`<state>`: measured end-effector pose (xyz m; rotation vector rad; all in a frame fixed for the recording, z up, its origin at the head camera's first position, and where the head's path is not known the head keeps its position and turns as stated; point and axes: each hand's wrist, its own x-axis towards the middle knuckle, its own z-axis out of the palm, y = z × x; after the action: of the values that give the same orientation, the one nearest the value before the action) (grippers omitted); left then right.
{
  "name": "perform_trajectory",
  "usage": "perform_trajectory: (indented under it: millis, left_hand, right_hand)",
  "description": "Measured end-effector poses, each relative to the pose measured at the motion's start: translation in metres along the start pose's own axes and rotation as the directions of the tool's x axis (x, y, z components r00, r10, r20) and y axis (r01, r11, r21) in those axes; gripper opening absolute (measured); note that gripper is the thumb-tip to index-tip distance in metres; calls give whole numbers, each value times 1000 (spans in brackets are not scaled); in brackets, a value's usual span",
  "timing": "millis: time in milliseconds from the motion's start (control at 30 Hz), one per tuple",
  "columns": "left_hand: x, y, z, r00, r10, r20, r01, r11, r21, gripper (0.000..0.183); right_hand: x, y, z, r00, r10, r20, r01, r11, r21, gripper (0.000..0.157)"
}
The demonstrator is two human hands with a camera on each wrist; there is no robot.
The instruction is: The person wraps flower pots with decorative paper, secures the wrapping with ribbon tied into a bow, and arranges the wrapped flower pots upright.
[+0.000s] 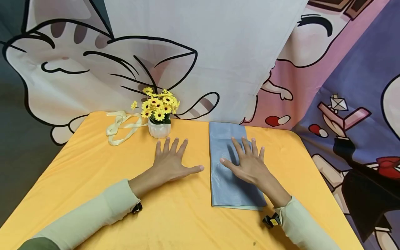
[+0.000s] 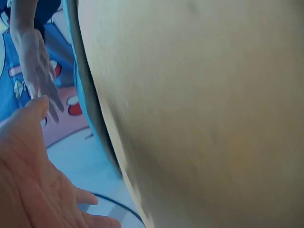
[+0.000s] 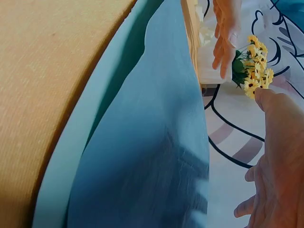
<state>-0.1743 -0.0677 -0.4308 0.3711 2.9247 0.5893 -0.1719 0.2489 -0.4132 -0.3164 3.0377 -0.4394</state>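
Note:
A folded blue sheet [image 1: 228, 187], smooth and slightly shiny, lies lengthwise on the yellow tablecloth [image 1: 175, 222]. Over it hovers my right hand [image 1: 250, 166], palm down with the fingers spread, casting a shadow on the blue surface. My left hand [image 1: 170, 163] is held above the cloth to the left of the sheet, fingers also spread and the thumb pointing toward it. Neither hand holds anything. Seen from the right wrist, the sheet [image 3: 142, 142] shows loose layered edges, with the right hand [image 3: 280, 166] raised above it.
At the back of the table stands a white pot [image 1: 159, 130] of yellow artificial flowers [image 1: 159, 106]. Left of it lies a loosely looped cream ribbon [image 1: 117, 130]. Cartoon-printed curtains [image 1: 218, 52] hang right behind the table's far edge.

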Motion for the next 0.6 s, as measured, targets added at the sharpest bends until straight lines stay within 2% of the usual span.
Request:
perform_trajectory:
  millis: [200, 367, 600]
  left_hand:
    - [-2, 18, 4, 999, 37, 31, -37, 999, 21, 130]
    - [-3, 35, 10, 994, 94, 47, -96, 994, 58, 129]
    - [-5, 62, 18, 976, 205, 80, -214, 968, 131, 127]
  right_hand:
    - [-3, 4, -2, 1000, 6, 7, -6, 1000, -3, 103]
    - [-5, 9, -3, 999, 26, 21, -26, 1000, -15, 101]
    - [-9, 18, -2, 998, 58, 39, -57, 998, -19, 103]
